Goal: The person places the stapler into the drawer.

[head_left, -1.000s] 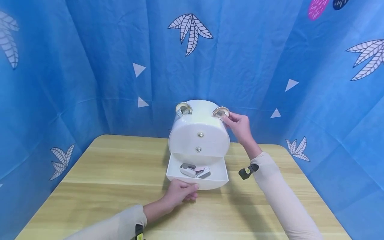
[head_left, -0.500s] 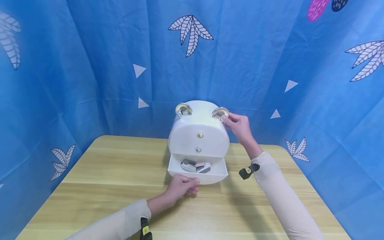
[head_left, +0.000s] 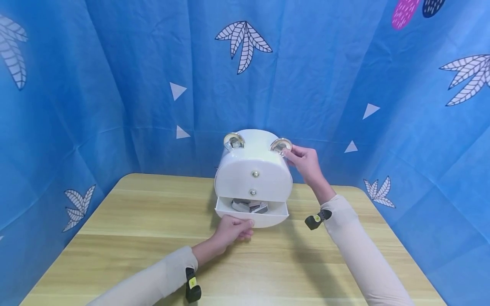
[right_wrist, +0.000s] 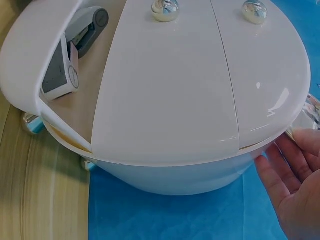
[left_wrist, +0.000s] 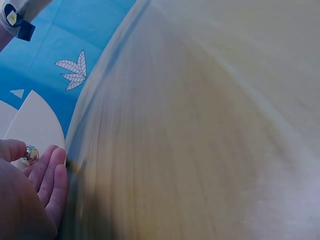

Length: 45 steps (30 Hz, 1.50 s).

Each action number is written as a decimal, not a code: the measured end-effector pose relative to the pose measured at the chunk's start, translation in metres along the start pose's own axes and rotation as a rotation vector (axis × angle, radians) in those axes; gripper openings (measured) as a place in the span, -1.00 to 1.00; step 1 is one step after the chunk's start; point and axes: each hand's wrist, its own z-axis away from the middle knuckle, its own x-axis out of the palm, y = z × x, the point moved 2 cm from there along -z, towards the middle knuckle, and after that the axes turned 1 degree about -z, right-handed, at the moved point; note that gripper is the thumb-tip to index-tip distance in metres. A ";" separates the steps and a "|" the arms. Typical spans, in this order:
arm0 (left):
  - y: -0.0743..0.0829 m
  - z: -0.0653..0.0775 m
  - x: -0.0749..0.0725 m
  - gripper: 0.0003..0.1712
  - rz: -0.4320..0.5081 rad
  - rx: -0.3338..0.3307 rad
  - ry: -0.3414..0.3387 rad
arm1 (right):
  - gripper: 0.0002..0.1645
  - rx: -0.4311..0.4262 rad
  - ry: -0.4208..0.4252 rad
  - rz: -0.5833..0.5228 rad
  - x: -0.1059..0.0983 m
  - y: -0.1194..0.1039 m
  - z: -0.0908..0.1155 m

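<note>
A rounded white drawer box [head_left: 253, 142] with gold-rimmed ears and round metal knobs stands on the table. Its bottom drawer [head_left: 252, 219] is partly pulled out. Inside lie two small white-and-grey hinged gadgets [right_wrist: 62, 75], partly hidden by the box front in the head view. My left hand [head_left: 229, 231] pinches the drawer's shiny knob [left_wrist: 31, 155] between thumb and fingers. With thumb and fingers, my right hand [head_left: 306, 163] holds the ear [head_left: 281, 145] on the box's right side. The other ear [head_left: 234, 141] is untouched.
The light wooden table [head_left: 153, 250] reaches out to both sides of the box. A blue patterned curtain [head_left: 153, 63] hangs close behind the box and along both sides. A dark wrist strap [head_left: 318, 218] sits on each sleeve.
My left hand has moved away from me, and the bottom drawer has slid farther into the box, covering more of its contents. My right hand stays on the ear.
</note>
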 end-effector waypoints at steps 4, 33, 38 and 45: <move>-0.001 -0.006 0.001 -0.64 0.000 0.002 0.014 | -0.51 -0.006 -0.005 0.000 0.000 -0.001 0.001; 0.004 -0.021 -0.001 -0.64 0.029 -0.025 0.025 | -0.51 0.027 -0.056 -0.019 -0.003 -0.004 -0.004; 0.003 -0.024 0.000 -0.64 0.055 -0.004 0.029 | -0.48 0.046 -0.079 -0.038 -0.005 -0.004 -0.007; 0.001 -0.027 0.001 -0.65 0.078 -0.027 0.054 | -0.49 0.062 -0.092 -0.060 -0.007 -0.004 -0.010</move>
